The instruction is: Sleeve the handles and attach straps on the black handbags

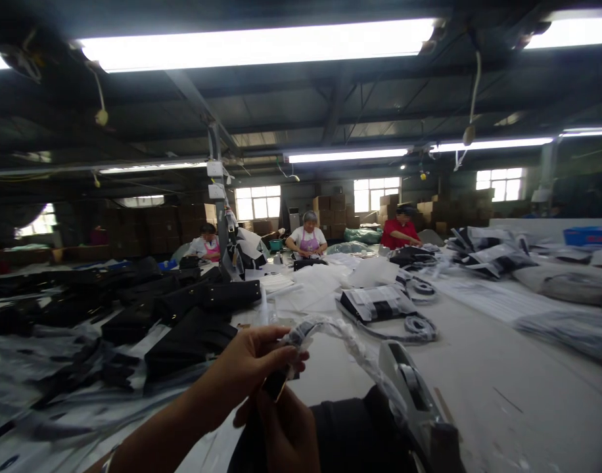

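Lower centre: plastic-wrapped strap [359, 349] is grasped by left hand [264, 358] fingers near black bag [353, 427]; dark end-piece [275, 382] is pinched by right hand [288, 430]. Strap-end handling seems underway; steady two-handed alignment is probably called for.

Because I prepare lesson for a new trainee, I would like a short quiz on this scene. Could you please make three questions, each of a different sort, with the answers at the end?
1. Multiple choice: what does the person's left hand hold?
A) a pair of scissors
B) a plastic-wrapped strap
C) a paper cup

2. True or false: in the picture, the tape dispenser is to the right of the person's right hand.

3. Fill in the colour: the box near the picture's right edge is mainly ____.

Key: 1. B; 2. True; 3. blue
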Motion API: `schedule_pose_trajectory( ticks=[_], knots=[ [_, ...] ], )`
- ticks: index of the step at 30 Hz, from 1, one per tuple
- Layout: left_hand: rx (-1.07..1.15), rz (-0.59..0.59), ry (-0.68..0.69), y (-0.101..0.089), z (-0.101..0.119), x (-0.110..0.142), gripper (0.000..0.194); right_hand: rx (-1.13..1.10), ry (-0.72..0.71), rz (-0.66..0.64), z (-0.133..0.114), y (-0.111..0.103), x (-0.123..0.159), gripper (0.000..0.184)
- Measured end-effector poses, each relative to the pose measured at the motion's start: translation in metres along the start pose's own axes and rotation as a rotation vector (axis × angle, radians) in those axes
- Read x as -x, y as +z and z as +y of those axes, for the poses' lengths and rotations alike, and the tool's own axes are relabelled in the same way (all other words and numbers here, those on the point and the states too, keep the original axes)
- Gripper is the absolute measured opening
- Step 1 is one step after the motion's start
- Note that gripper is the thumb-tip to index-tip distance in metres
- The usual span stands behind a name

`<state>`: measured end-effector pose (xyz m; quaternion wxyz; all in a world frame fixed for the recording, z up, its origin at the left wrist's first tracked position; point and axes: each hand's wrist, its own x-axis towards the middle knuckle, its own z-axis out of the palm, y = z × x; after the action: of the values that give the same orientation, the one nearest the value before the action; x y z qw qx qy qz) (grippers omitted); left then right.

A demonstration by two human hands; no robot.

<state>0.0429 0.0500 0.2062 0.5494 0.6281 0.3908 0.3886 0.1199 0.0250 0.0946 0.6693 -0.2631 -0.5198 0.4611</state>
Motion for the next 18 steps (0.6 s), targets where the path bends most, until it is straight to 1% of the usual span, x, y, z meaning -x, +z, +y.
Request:
schedule_pose_trajectory(
  ticks=[2, 4, 7, 8, 11, 13, 14, 16, 18],
  knots=[
    [-0.018, 0.007, 0.005, -0.001, -0.004, 0.002, 0.043, -0.030, 0.072, 0.027, 0.000, -0.001, 0.001, 0.050],
    [-0.056, -0.008, -0.038, -0.005, -0.011, 0.005, 0.044, -0.070, 0.124, 0.058, 0.000, -0.001, 0.002, 0.050],
    [-0.085, -0.013, -0.104, -0.010, -0.022, 0.008, 0.053, -0.122, 0.127, 0.041, 0.001, 0.000, 0.001, 0.047],
    [-0.068, 0.014, -0.101, -0.012, -0.024, 0.009, 0.056, -0.138, 0.110, 0.028, 0.003, 0.000, 0.001, 0.046],
    [0.003, 0.144, -0.037, -0.013, -0.026, 0.011, 0.063, -0.130, 0.056, -0.001, 0.007, 0.002, 0.001, 0.043],
    [0.035, 0.188, -0.026, -0.013, -0.027, 0.011, 0.067, -0.087, 0.053, -0.020, 0.009, 0.001, 0.001, 0.040],
    [0.043, 0.180, -0.037, -0.013, -0.028, 0.012, 0.070, -0.068, 0.063, -0.028, 0.009, 0.000, 0.001, 0.039],
    [0.032, 0.116, -0.048, -0.014, -0.033, 0.014, 0.071, -0.045, 0.049, -0.026, 0.009, -0.004, 0.001, 0.039],
    [-0.013, 0.041, -0.014, -0.016, -0.039, 0.016, 0.065, -0.061, 0.014, -0.002, 0.007, -0.007, 0.001, 0.041]
  ],
)
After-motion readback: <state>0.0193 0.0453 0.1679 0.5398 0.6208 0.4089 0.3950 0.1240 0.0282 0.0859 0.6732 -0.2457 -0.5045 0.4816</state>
